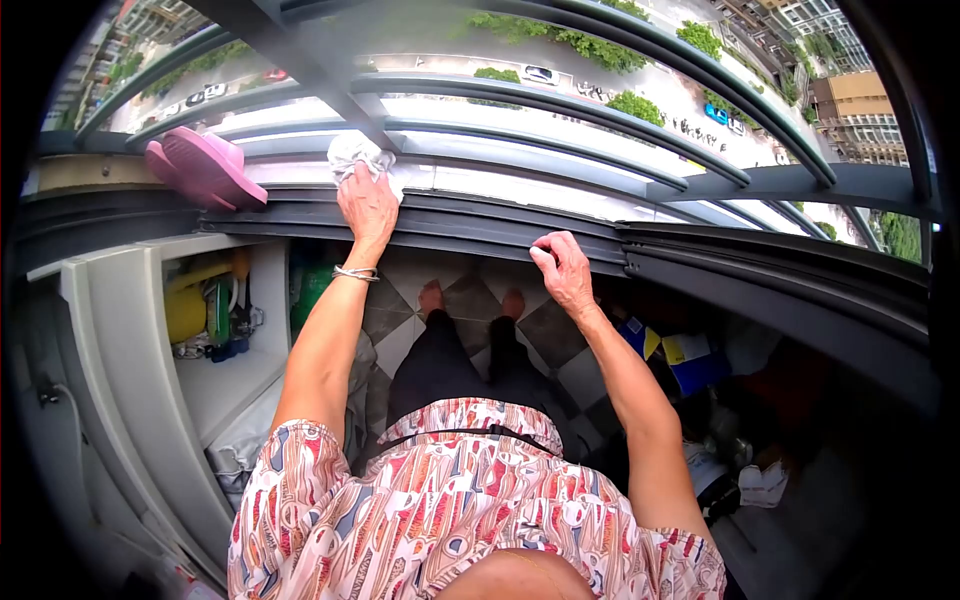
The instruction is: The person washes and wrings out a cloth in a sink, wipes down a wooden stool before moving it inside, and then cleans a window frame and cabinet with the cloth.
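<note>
My left hand [369, 208] is pressed on a crumpled white cloth [358, 158], with the fingers closed over it. The cloth lies on the pale outer sill [480, 180], beside a dark bar of the window grille [310, 65]. A thin bangle [356, 273] circles my left wrist. Over the inner edge of the dark window track [470, 222], my right hand [566, 270] has its fingers curled in, and no object shows in them. Whether it touches the track, I cannot tell. A pair of pink slippers [205, 168] rests on the sill, left of my left hand.
Beyond the grille, a street with trees and parked cars lies far below. At the left stands a pale open cabinet [110, 320] with bottles and other items inside. Blue and yellow boxes [690, 358] are on the lower right. My bare feet are on a checkered tile floor [398, 350].
</note>
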Motion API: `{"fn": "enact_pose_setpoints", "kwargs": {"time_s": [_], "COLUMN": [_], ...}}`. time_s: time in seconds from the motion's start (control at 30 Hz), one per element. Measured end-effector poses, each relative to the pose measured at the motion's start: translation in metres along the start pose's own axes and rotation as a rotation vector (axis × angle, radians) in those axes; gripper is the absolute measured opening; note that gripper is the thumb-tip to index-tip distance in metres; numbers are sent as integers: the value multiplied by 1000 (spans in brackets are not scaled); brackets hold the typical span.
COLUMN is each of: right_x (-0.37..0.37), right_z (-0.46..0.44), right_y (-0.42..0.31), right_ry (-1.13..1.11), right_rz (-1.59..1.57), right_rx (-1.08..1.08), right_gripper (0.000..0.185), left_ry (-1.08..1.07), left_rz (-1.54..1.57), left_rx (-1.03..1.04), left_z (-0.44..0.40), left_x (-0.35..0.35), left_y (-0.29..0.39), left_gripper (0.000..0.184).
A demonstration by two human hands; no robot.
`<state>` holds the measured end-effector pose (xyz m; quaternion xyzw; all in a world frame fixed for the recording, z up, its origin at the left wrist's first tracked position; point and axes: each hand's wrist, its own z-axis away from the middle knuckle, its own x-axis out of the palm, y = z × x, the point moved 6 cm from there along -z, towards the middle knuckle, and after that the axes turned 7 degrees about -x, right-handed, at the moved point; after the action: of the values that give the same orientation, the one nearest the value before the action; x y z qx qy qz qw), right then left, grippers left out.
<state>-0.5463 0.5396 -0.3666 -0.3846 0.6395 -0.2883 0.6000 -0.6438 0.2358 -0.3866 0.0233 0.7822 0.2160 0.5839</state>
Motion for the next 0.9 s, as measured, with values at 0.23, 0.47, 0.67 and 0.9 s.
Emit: {"fn": "enact_pose_setpoints", "kwargs": {"time_s": [0.23,0.47,0.67,0.9], "right_x": [-4,-80,-90,-79], "right_z": [1,0,18,41], "right_y": [7,6,-7,-6], "right_ry": [22,301,124,25], "right_rz": [-112,254,226,257], "right_rx": [73,102,61,32], "right_gripper": [19,34,23,19], "left_ry": [-170,-900,-614,-617], "left_rz": [316,787,412,6], "left_rx": [250,459,760,719], "left_z": [73,139,121,60], "left_x": [29,106,76,30], "left_y": [110,277,266,147], "left_gripper": [39,44,39,38]}}
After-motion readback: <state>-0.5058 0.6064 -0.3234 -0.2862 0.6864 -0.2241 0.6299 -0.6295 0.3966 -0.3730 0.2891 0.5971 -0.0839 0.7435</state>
